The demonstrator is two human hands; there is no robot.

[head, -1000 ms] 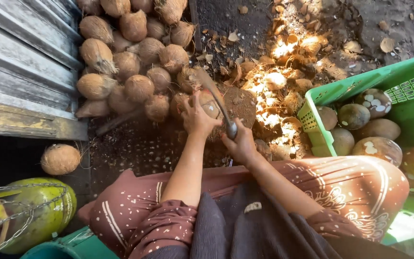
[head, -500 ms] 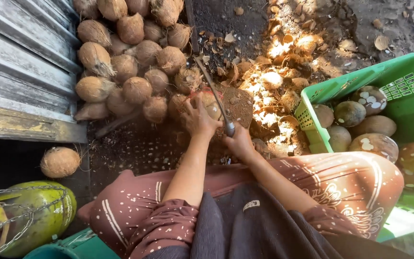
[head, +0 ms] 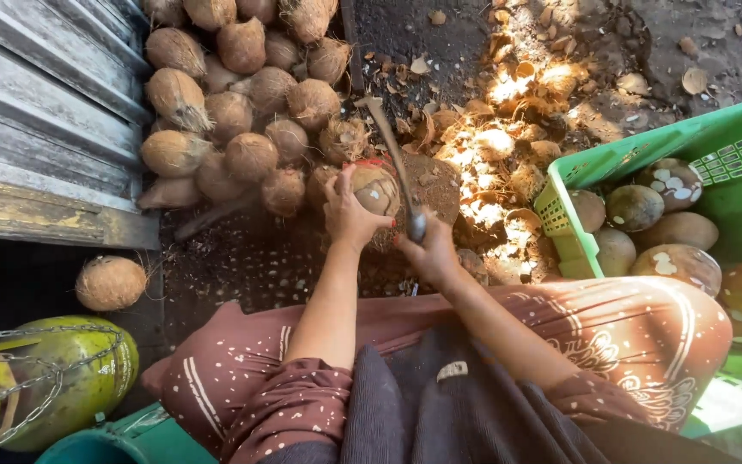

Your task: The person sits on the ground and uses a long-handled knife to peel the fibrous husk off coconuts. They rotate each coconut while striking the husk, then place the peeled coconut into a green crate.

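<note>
Left hand (head: 347,210) wraps its fingers around a coconut (head: 375,191), pinning it against a dark chopping block (head: 435,182) on the ground in front of the knees. Right hand (head: 429,251) is closed in a fist on the handle of a long knife (head: 392,155), blade angled up and away over the nut. The left fingers lie just beside the line of the blade, so a stroke that lands off-centre looks likely to catch them; the husk is round and fibrous, and the nut could roll under a glancing blow. The handle end sits near the left wrist too, so a slipping grip seems a risk. Beyond the block, shell chips (head: 508,163) litter the dirt in bright sun patches; glare there may hide the cutting edge. A heap of husked coconuts (head: 234,112) banks against a corrugated metal sheet (head: 36,129) to the left, touching the block's near side, and one knocked loose might tumble into the work. To the right, a green crate (head: 714,155) holds peeled nuts, close by the person's patterned skirt (head: 646,335). One stray coconut (head: 111,283) lies apart, near a green gas cylinder (head: 70,378).
</note>
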